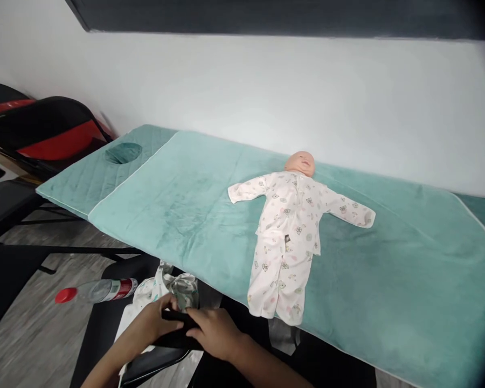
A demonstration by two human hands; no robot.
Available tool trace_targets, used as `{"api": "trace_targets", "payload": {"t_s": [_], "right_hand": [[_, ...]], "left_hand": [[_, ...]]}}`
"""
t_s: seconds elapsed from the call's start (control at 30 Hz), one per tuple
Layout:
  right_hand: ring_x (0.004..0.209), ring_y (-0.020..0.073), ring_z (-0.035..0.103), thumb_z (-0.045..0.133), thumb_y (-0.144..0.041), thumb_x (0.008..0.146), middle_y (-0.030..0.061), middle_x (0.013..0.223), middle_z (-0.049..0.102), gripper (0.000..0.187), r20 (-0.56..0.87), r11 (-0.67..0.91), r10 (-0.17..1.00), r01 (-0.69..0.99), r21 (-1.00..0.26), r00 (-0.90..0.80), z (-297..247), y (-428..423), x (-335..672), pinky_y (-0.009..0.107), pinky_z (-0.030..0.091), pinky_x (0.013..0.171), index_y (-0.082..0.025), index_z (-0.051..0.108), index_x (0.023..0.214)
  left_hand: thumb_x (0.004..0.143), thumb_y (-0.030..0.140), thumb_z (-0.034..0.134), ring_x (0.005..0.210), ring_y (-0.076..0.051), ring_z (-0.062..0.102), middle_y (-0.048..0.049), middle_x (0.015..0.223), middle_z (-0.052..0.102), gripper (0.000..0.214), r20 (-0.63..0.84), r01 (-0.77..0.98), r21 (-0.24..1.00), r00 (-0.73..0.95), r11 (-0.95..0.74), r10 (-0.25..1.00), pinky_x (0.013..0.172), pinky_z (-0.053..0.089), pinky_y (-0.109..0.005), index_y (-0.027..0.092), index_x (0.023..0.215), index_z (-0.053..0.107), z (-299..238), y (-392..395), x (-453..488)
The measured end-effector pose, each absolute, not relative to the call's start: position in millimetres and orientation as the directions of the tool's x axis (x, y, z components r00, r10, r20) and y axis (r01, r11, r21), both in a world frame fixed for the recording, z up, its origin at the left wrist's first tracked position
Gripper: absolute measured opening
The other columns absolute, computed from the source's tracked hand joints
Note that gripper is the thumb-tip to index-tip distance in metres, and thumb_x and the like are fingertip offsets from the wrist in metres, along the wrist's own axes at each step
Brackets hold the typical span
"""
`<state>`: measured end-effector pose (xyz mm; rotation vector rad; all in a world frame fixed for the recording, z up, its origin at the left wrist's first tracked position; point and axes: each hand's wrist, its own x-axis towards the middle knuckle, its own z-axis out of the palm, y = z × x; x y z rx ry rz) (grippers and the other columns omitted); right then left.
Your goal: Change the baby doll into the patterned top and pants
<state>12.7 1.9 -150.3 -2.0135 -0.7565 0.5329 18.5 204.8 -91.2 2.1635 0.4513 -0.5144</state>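
Both my hands are low at the bottom of the view, in front of the table's near edge. My left hand [156, 318] and my right hand [214, 331] are both closed on a small black object [178, 330], which they largely cover. Just behind them lies a crumpled patterned white cloth [173, 285]. On the teal towel [186, 215] lies a baby doll [286, 226] on its back, arms spread, dressed in a white printed pyjama suit, head toward the wall.
A clear plastic bottle [97, 291] with a red cap lies on its side left of my hands. The padded table [89, 175] has a face hole at its far left end. Black and red chairs [44, 129] stand at the left. The white wall runs behind the table.
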Motion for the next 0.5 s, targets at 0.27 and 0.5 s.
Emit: {"api": "trace_targets", "payload": {"t_s": [0.27, 0.5], "right_hand": [[0.109, 0.0314, 0.069, 0.073, -0.020, 0.074, 0.0044, 0.116, 0.073, 0.046, -0.238, -0.068, 0.322, -0.229, -0.971, 0.916, -169, 10, -12, 0.045, 0.054, 0.098, -0.029, 0.074, 0.120], [0.115, 0.0243, 0.067, 0.068, -0.023, 0.084, 0.0056, 0.121, 0.071, 0.040, -0.306, 0.001, 0.339, -0.325, -0.946, 0.890, -158, -3, -5, 0.038, 0.050, 0.105, -0.023, 0.071, 0.124]], "left_hand": [[0.065, 0.057, 0.079, 0.091, -0.025, 0.067, -0.0063, 0.101, 0.071, 0.060, -0.645, 0.696, 0.708, 0.705, -0.117, 0.295, 0.077, 0.051, -0.031, 0.018, 0.107, 0.062, -118, 200, 8], [0.066, 0.056, 0.080, 0.084, -0.020, 0.065, -0.0036, 0.096, 0.071, 0.058, -0.649, 0.708, 0.701, 0.682, -0.085, 0.336, 0.071, 0.048, -0.025, 0.018, 0.107, 0.064, -120, 189, 17]]}}
